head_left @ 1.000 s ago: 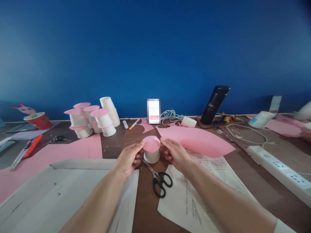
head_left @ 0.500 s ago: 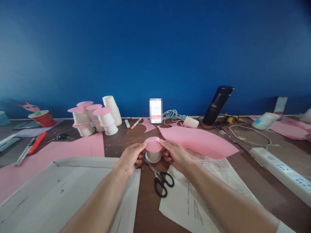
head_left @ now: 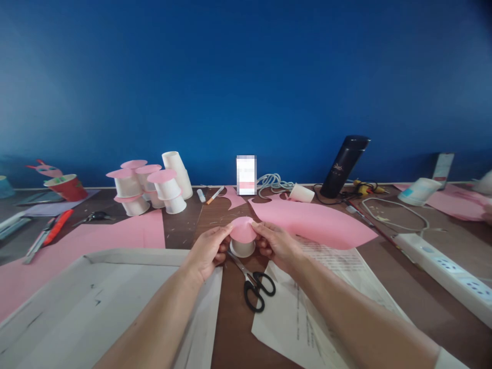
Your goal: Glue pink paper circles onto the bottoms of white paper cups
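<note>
My left hand [head_left: 212, 249] and my right hand [head_left: 275, 242] pinch opposite edges of a pink paper disc [head_left: 243, 229] between thumb and fingers. The disc bulges into a shallow cone over a white paper cup [head_left: 242, 249], which stands on the table just beneath it. Black-handled scissors [head_left: 254, 284] lie in front of the cup, with the blade tips near my left fingers. To the left stand several white cups [head_left: 167, 189] stacked with pink discs on top and between them. A large cut sheet of pink paper [head_left: 311, 220] lies beyond my right hand.
A phone [head_left: 246, 175] leans against the blue wall, beside a coiled white cable [head_left: 274, 184]. Further right are a black flask [head_left: 344, 166] and a power strip [head_left: 442, 271]. At left lie a red utility knife [head_left: 57, 228] and a shallow white tray [head_left: 130, 256].
The pink disc, flatter half a second ago, now rises into a more pointed cone between my fingers. Both hands have stayed almost in place.
</note>
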A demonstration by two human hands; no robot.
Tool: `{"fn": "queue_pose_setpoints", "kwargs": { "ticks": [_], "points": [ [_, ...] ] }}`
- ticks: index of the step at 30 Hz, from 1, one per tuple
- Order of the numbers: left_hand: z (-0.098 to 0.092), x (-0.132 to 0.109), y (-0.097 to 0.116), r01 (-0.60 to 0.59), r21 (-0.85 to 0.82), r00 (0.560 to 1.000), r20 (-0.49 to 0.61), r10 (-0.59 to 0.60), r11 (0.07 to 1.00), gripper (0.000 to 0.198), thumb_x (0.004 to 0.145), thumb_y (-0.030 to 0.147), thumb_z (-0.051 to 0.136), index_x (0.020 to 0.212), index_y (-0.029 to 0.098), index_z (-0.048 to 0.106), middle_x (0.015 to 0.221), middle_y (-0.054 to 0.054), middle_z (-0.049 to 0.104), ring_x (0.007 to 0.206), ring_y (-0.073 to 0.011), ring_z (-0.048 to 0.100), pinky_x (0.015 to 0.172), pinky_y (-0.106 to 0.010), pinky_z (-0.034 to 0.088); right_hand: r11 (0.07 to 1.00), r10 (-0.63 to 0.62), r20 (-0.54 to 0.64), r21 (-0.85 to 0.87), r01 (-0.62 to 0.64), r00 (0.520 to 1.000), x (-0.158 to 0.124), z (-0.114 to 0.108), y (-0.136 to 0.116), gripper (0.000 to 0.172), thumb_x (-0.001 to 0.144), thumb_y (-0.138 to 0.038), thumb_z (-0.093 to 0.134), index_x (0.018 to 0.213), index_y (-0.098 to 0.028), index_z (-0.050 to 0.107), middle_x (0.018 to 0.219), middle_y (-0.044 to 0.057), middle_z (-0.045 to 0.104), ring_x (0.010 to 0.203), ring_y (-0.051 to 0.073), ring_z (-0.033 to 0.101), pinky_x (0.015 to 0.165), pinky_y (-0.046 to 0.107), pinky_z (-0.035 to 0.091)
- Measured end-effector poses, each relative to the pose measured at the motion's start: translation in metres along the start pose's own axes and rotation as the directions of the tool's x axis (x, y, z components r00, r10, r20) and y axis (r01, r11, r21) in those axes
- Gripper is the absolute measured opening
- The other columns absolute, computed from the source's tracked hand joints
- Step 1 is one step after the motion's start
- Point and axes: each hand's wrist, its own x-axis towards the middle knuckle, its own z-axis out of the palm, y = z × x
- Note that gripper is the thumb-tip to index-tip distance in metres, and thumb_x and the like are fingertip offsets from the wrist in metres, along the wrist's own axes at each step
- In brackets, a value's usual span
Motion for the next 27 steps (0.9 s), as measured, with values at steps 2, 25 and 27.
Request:
{"fn": "queue_pose_setpoints", "kwargs": {
  "ticks": [2, 25, 27],
  "points": [
    [0.0002, 0.0001, -0.0004, 0.003, 0.003, 1.000, 0.006, -0.003, 1.000, 0.044, 0.059, 0.045, 0.080, 0.069, 0.015, 0.050, 0.059, 0.007, 0.038, 0.046, -0.0015, 0.029, 0.038, -0.012, 0.013, 1.000, -0.005, 0.005, 0.002, 0.005, 1.000, 0.0004, -0.0004, 0.0005, 0.042, 0.070, -0.052, 0.072, 0.071, -0.017, 0.049, 0.054, -0.007, 0.040, 0.045, 0.004, 0.029, 0.042, 0.018, 0.016],
    [0.0025, -0.0019, 0.0008, 0.046, 0.049, 0.998, -0.056, -0.043, 0.998, 0.039, 0.058, 0.041, 0.081, 0.075, 0.015, 0.057, 0.061, 0.004, 0.048, 0.053, -0.0054, 0.044, 0.041, -0.013, 0.032, 0.998, 0.014, -0.001, -0.060, -0.014, 1.000, -0.0004, 0.0008, 0.0010, 0.039, 0.073, -0.050, 0.069, 0.071, -0.017, 0.049, 0.054, -0.007, 0.038, 0.046, 0.005, 0.028, 0.042, 0.020, 0.014],
    [0.0021, -0.0016, 0.0008, 0.054, 0.049, 0.997, -0.059, -0.051, 0.997, 0.038, 0.058, 0.040, 0.081, 0.076, 0.016, 0.058, 0.062, 0.004, 0.050, 0.054, -0.0058, 0.046, 0.043, -0.013, 0.035, 0.998, 0.013, -0.005, -0.063, -0.013, 1.000, -0.0005, 0.0011, 0.0008, 0.039, 0.072, -0.050, 0.069, 0.071, -0.017, 0.049, 0.055, -0.007, 0.037, 0.046, 0.005, 0.029, 0.042, 0.020, 0.013]
  ]
}}
